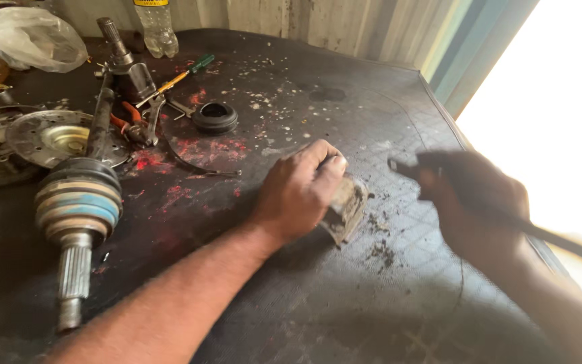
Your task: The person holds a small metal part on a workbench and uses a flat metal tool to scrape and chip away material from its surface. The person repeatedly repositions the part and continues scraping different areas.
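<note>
My left hand [301,189] rests on the dark workbench [345,296] and grips a small greasy metal piece [346,207], holding it tilted against the surface. Crumbs of dirt lie beside it. My right hand [476,202], blurred by motion, is closed around a long thin dark rod [547,232] that runs from just right of the metal piece out towards the lower right. The rod's tip is a short way from the piece; whether they touch I cannot tell.
A drive axle with ribbed boot [79,199] lies at left. Behind it sit metal discs [48,138], pliers [133,125], a screwdriver [176,77], a black rubber ring [215,118], a plastic bottle [156,27] and a plastic bag [31,40]. Red stains mark the bench. The bench edge [453,125] runs along the right.
</note>
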Motion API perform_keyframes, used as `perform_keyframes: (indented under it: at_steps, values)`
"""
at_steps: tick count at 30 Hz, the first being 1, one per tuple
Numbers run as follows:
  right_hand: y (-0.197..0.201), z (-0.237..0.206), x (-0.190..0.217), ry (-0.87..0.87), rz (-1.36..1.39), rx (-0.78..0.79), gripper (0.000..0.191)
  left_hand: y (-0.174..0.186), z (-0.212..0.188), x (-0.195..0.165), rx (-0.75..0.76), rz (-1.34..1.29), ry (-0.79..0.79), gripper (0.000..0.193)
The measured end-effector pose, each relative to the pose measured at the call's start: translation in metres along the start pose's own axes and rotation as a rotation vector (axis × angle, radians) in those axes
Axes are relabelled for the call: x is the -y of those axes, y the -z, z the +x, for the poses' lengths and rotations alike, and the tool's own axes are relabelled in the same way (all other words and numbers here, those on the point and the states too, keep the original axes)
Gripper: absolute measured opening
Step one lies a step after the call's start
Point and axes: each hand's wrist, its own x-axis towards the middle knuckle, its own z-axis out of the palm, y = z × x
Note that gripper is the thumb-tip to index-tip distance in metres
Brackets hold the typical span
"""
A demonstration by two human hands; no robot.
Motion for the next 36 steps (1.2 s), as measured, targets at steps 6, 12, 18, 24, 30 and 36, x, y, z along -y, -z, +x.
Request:
perform_keyframes:
  at_steps: [6,12,18,24,30,36]
  values:
    - [-0.003,-0.026,-0.011,-0.156,-0.281,0.121,0.024,0.003,0.004,0.015,0.08,-0.278,-0.011,0.048]
    - [-0.017,-0.024,-0.008,0.857,0.221,-0.041,0.024,-0.005,0.003,0.011,0.076,-0.223,0.079,0.05]
    - [-0.024,-0.012,-0.006,1.051,0.205,-0.022,0.018,-0.004,0.003,0.012,0.038,-0.24,0.056,0.059]
    - [-0.015,-0.003,0.007,0.939,0.213,-0.056,0.008,-0.004,0.005,0.012,0.07,-0.321,0.101,0.063]
    - [-0.01,-0.001,0.015,0.972,0.256,-0.003,0.008,-0.006,0.006,0.013,0.051,-0.287,0.022,0.069]
    - [-0.015,0.005,0.006,0.897,0.307,0.055,0.012,-0.007,0.006,0.011,0.043,-0.269,0.02,0.073]
